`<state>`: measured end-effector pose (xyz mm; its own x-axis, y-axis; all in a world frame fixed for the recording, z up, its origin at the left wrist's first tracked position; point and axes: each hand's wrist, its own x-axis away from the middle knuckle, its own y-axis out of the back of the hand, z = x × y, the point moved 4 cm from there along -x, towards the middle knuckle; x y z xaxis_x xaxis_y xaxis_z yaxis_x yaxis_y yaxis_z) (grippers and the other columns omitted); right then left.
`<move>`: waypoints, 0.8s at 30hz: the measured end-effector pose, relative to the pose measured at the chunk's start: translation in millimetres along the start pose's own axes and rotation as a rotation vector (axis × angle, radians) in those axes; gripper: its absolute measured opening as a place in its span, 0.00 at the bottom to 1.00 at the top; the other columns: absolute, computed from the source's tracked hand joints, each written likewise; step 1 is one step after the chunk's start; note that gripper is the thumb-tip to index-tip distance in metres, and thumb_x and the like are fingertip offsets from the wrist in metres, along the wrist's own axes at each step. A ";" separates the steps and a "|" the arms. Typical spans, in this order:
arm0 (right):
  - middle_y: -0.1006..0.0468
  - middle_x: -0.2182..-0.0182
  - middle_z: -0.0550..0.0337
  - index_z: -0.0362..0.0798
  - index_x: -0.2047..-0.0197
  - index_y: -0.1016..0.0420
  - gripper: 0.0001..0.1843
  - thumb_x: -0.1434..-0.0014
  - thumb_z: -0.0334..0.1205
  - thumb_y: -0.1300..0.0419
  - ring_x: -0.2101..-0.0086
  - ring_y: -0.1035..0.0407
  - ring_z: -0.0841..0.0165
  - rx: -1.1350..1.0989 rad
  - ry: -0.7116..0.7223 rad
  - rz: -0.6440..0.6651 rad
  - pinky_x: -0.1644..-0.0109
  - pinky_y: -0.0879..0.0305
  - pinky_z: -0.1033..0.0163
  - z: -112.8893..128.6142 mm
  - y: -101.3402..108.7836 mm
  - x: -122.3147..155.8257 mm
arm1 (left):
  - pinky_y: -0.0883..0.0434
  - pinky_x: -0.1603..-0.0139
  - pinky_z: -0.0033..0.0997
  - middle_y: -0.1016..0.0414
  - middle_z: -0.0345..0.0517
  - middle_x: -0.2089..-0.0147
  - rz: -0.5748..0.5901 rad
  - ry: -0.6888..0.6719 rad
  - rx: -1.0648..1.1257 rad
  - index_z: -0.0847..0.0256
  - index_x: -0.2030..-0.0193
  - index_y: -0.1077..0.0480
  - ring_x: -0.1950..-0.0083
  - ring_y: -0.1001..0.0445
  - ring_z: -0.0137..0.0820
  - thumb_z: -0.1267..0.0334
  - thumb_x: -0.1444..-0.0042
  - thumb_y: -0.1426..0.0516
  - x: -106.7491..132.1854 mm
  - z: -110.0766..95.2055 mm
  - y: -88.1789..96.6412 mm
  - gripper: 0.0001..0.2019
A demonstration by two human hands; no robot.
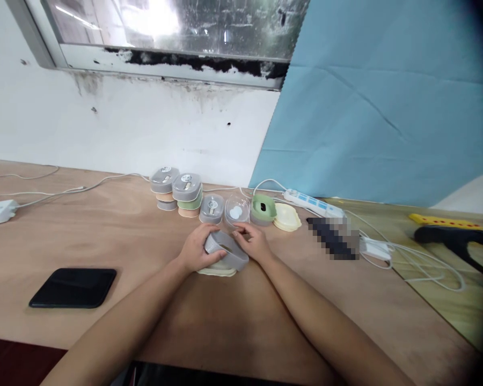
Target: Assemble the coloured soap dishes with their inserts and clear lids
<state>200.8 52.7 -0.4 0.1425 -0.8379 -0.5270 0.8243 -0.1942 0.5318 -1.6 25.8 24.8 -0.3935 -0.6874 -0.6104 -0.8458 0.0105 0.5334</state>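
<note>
My left hand [199, 247] is wrapped round the left side of a grey plastic box [239, 259], tilted above the table, its thumb over the near rim. Beneath the box lies a cream-coloured plastic piece [216, 272]. At the box's far right edge is my right hand [254, 241], thumb and fingers drawn together; what is between them, if anything, is too small to tell. Just beyond stand a grey lidded box [212, 208], a clear cover [241, 206] with round white pieces showing, a green tray [263, 206] on a grey box, and stacked cream pieces [287, 217].
Two stacks of boxes in grey, orange and green, a left stack [165, 182] and a right stack [187, 187], stand near the wall. A black phone [74, 288] lies at left. Power strips [312, 202], white cables [430, 262] and a pixelated dark object [334, 238] occupy the right.
</note>
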 end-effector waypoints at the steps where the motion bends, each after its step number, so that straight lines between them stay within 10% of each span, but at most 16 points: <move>1: 0.21 0.66 0.58 0.50 0.53 0.25 0.14 0.42 0.44 0.43 0.67 0.27 0.67 0.005 0.035 -0.004 0.60 0.30 0.61 3.0 0.0 -0.1 | 0.30 0.47 0.45 0.28 0.55 0.49 -0.005 0.002 0.000 0.59 0.47 0.34 0.47 0.28 0.44 0.50 0.51 0.39 0.2 0.3 0.5 0.26; 24: 0.25 0.71 0.61 0.48 0.49 0.30 0.19 0.43 0.44 0.46 0.71 0.32 0.67 0.274 -0.307 -0.113 0.64 0.38 0.62 -34.3 14.8 -7.7 | 0.30 0.47 0.43 0.28 0.53 0.48 0.007 -0.006 -0.002 0.59 0.47 0.35 0.48 0.28 0.42 0.52 0.51 0.38 1.0 2.9 -1.8 0.25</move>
<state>230.7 73.8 -11.3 -0.1449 -0.9084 -0.3922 0.6433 -0.3876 0.6602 -1.5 27.1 21.5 -0.4016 -0.6828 -0.6103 -0.8424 0.0141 0.5386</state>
